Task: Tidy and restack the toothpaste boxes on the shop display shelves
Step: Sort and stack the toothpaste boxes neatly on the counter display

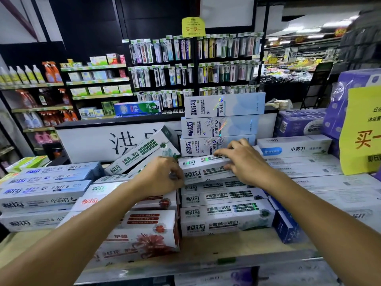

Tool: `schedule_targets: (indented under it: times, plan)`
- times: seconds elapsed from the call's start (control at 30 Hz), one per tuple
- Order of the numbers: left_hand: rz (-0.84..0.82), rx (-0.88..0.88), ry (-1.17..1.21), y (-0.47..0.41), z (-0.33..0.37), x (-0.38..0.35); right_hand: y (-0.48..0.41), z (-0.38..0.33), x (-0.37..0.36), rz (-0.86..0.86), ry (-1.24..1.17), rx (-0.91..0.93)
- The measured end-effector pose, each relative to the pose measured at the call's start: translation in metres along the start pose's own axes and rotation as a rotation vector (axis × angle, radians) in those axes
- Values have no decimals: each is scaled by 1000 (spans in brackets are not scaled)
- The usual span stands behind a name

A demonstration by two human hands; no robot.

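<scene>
Gripping the top green-print box (206,171) of the centre stack with both hands: left hand (158,172) has its fingers curled round the box's left end, right hand (245,159) lies over the right part with fingers bent across the top and thumb on the front face. Box sits level on three more green-print boxes (222,215), so four are visible in that column, resting on the wooden shelf (237,244). Directly behind, touching the column's back, three pale blue boxes (220,126) stand stacked on their long edges. A tilted green-print box (142,151) leans just left of the held one, its lower end behind the left hand; whether a second lies under it I cannot tell. Red-flower boxes (144,234) are heaped under the left forearm, count unclear. Far left, a stack of blue-lettered boxes (45,190), at least four layers. Right of the column: flat white boxes (294,147), a dark blue box (286,226), and a yellow sign (360,131). Toothbrush racks (185,65) fill the rear wall.
</scene>
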State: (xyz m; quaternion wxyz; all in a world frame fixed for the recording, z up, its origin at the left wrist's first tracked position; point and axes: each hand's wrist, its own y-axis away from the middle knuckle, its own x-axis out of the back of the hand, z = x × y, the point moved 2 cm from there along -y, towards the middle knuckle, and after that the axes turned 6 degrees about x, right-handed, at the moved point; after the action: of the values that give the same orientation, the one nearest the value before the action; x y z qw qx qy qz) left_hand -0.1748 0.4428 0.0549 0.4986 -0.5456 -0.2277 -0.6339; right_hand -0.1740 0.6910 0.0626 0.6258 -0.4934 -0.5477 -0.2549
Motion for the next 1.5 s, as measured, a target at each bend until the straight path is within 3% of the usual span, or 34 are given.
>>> schedule_targets:
  times: [0.2,0.57,0.63,0.8,0.87,0.93,1.03,1.13,1.23,1.37,1.5]
  plan:
    - [64,6,-29,-4,-10,5,-12,0,-18,-80,-115,-54]
    - [-2,-12,20,0,-9,5,0,1,-38,108,3,-44]
    - [102,20,53,3,-14,15,2,0,-40,121,-5,-49]
    - [540,251,111,-6,-44,50,8,-4,-44,136,-43,-76]
    - [528,326,139,-18,-53,54,13,-10,-40,171,-58,-87]
    - [376,367,143,-33,-57,49,20,-15,-35,204,-58,-73]
    - [271,317,8,-49,-61,42,32,-19,-33,182,-59,-55]
    - [329,168,-201,-54,-62,38,44,-18,-37,163,-58,-55]
    - [441,115,-254,-50,-60,41,53,-17,-45,137,-69,-49]
    - [647,154,-171,-35,-56,61,54,-14,-51,124,-45,-56]
    - [690,167,33,-16,-40,90,50,-16,-52,136,-23,-62]
